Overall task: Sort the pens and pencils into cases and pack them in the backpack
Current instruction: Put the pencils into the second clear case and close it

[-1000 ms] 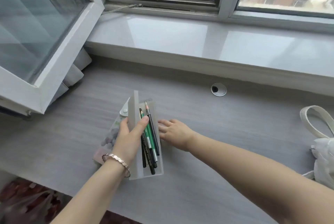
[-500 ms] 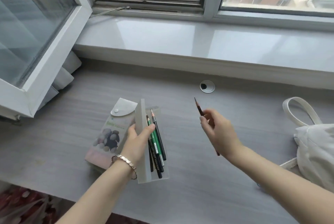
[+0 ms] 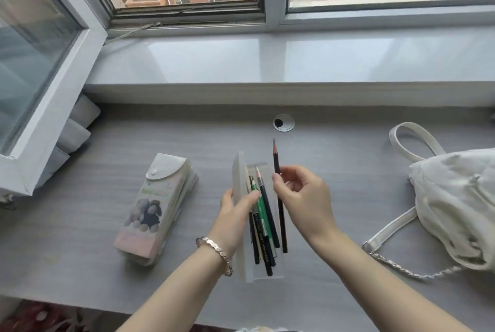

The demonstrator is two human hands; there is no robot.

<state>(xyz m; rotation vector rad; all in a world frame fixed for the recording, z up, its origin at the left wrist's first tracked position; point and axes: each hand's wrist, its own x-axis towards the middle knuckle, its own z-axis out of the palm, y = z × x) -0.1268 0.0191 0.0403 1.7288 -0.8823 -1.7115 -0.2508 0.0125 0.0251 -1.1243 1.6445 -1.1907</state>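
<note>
Clear pencil case (image 3: pixel 269 264): open on the grey tabletop (image 3: pixel 80 211), lid propped up by the left hand (image 3: pixel 235 211), fingers curled round its edge; several pencils inside. Right hand (image 3: pixel 302 197), above the case: fingers pinched on a dark pencil (image 3: pixel 280 211) (point away). Left of the case: snap-flap pouch (image 3: pixel 158 205). Right of it: white backpack (image 3: pixel 455 203).

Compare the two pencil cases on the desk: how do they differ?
The clear plastic case is open, its lid held up by the left hand, with pencils showing inside; the printed case is snapped shut and untouched. The clear case is plain; the printed case has a picture. Both lie lengthwise on the grey desk.
</note>
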